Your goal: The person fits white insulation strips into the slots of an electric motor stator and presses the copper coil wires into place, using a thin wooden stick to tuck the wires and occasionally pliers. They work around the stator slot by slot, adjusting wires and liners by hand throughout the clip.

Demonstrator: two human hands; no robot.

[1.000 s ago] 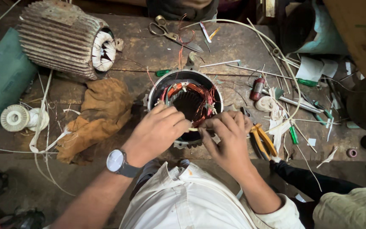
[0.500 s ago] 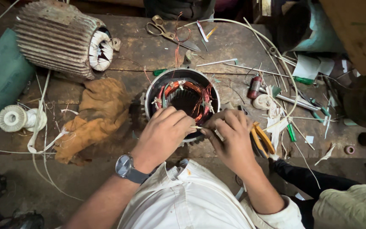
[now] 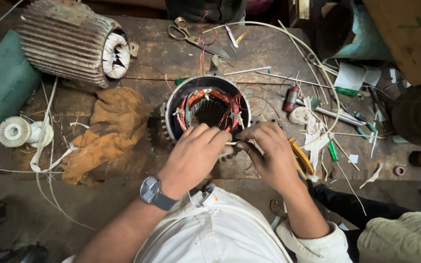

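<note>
A round motor stator (image 3: 208, 104) with copper windings and red and white wires stands upright on the worn wooden bench (image 3: 157, 56). My left hand (image 3: 193, 156), with a wristwatch on its wrist, is at the stator's near rim with fingers pinched. My right hand (image 3: 269, 153) meets it from the right. Between the fingertips of both hands runs a thin pale strip (image 3: 231, 143), pinched at each end.
A ribbed motor housing (image 3: 69, 41) lies at the back left beside a green roll (image 3: 1, 85). An orange rag (image 3: 108, 129) and a white spool (image 3: 14, 131) lie left. Scissors (image 3: 191, 35), yellow-handled pliers (image 3: 302, 156), screwdrivers and paper scraps litter the right.
Both hands have stayed at the stator's near rim, their fingertips drawing closer together on the pale strip. The view has shifted slightly; nothing on the bench has moved.
</note>
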